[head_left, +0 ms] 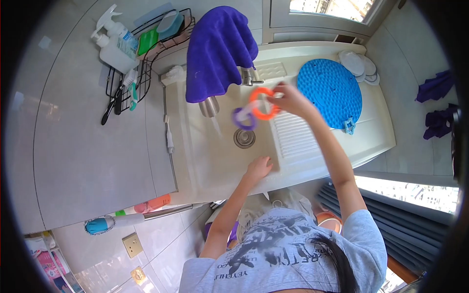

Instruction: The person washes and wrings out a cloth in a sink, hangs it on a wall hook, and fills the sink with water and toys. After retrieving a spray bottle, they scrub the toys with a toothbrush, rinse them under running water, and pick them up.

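My right hand (289,100) is raised over the right side of the sink (195,161), its fingers closed on an orange ring (255,96). Linked to that ring and hanging to its left is a purple ring (244,126), blurred, with a pale piece between them. Below them lies the metal drain (244,138). Low over the basin's front part is my left hand (260,167), fingers curled together; whether anything is in them is hidden. Water runs from the metal spout (209,106), beside a purple cloth (215,53) draped over the faucet.
A blue textured round mat (330,93) lies at the right, with a small blue star (349,125) at its edge and white discs (359,66) behind. A wire rack (146,73) holds pump bottles (117,49) and brushes at the left. A white toothbrush (169,134) lies along the left rim.
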A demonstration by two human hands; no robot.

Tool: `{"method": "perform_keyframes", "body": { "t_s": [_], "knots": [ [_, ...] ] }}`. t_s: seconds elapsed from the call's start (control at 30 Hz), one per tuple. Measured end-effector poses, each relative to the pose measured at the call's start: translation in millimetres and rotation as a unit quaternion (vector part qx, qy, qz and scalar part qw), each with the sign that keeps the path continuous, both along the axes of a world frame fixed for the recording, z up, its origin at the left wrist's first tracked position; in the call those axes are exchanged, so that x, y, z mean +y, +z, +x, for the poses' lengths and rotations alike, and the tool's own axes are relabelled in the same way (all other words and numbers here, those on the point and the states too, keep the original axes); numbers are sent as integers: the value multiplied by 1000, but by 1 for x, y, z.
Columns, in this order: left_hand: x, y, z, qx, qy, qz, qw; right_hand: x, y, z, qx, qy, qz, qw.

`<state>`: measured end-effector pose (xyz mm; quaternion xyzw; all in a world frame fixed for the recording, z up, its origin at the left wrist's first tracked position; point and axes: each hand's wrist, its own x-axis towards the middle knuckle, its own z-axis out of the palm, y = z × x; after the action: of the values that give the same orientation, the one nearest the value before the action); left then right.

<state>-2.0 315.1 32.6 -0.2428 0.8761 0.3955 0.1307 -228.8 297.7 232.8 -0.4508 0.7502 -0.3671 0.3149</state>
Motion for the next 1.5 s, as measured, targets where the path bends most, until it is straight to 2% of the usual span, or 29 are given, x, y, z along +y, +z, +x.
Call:
{"method": "perform_keyframes", "body": {
  "t_s": [0.03, 0.07, 0.1, 0.17, 0.2, 0.23, 0.27, 0.33, 0.37, 0.4, 0.47, 0.5, 0.67, 0.7, 0.8, 0.9, 1.0, 1.1, 1.17, 1.2, 1.23, 1.3, 1.37, 1.43, 1.47, 1.5],
  "knots": [
    [-2, -5, -5, -10, 4, 1, 1000, -13, -11, 11, -91, 1, -36, 995],
    [-5, -12, -10, -18, 8, 2, 1000, -28, -47, 13, 49, 43, -96, 993],
    [-9, -23, -16, -27, 11, 2, 1000, -31, -57, 23, 168, 43, -125, 977],
    [-26, -70, -23, -32, 20, -43, 998, -8, -28, 21, -9, 45, -44, 998],
    [-35, -74, -25, -32, 42, -62, 997, 4, -20, 19, -99, 45, -2, 994],
    [-46, -77, -28, -32, 64, -81, 994, 24, -32, 7, -125, 3, -27, 992],
    [-57, -88, -34, -60, 83, -119, 988, 48, -53, -12, -84, -52, -44, 994],
    [-75, -108, -40, -89, 103, -185, 973, 105, -88, -60, 163, -160, -72, 971],
    [-83, -114, -41, -92, 103, -212, 968, 141, -104, -89, 279, -200, 4, 939],
    [-90, -122, -42, -94, 103, -238, 961, 173, -109, -100, 352, -305, 117, 877],
    [-101, -160, -37, -94, 74, -215, 969, 225, -125, -116, 441, -384, 265, 767],
    [-101, -173, -36, -97, 59, -204, 972, 246, -129, -123, 397, -383, 259, 793],
    [-97, -158, -36, -118, 39, -227, 966, 300, -173, -143, 200, -324, 187, 906],
    [-99, -156, -39, -124, 35, -229, 965, 300, -185, -144, 218, -309, 154, 913],
    [-89, -178, -31, -32, 70, -286, 955, 280, -178, -132, 212, -379, 118, 893],
    [-91, -176, -26, 25, 92, -234, 967, 265, -170, -124, 258, -410, 182, 856],
    [-94, -180, -23, 57, 90, -217, 970, 258, -165, -109, 295, -350, 167, 873],
    [-94, -156, -19, 43, 124, -137, 982, 236, -156, -74, 244, -280, 71, 926],
    [-95, -125, -4, -41, 100, 2, 994, 201, -154, -39, 207, -214, -24, 954],
    [-97, -109, 3, -80, 89, 71, 990, 180, -152, -22, 153, -179, -51, 970],
    [-95, -97, 17, -53, 86, 59, 993, 156, -145, -4, 112, -133, -63, 983],
    [-81, -78, 56, 1, 82, 33, 996, 109, -168, 24, 145, -39, -101, 983],
    [-69, -52, 89, -1, 138, 10, 990, 62, -164, 64, 262, -3, -59, 963],
    [-62, -29, 113, -20, 186, -23, 982, 8, -195, 89, 134, 30, -90, 986],
    [-57, -21, 121, -39, 206, -43, 977, -23, -205, 104, -28, 29, -72, 997],
    [-51, -16, 127, -58, 226, -61, 971, -51, -213, 118, -189, 28, -46, 981]
  ]
}}
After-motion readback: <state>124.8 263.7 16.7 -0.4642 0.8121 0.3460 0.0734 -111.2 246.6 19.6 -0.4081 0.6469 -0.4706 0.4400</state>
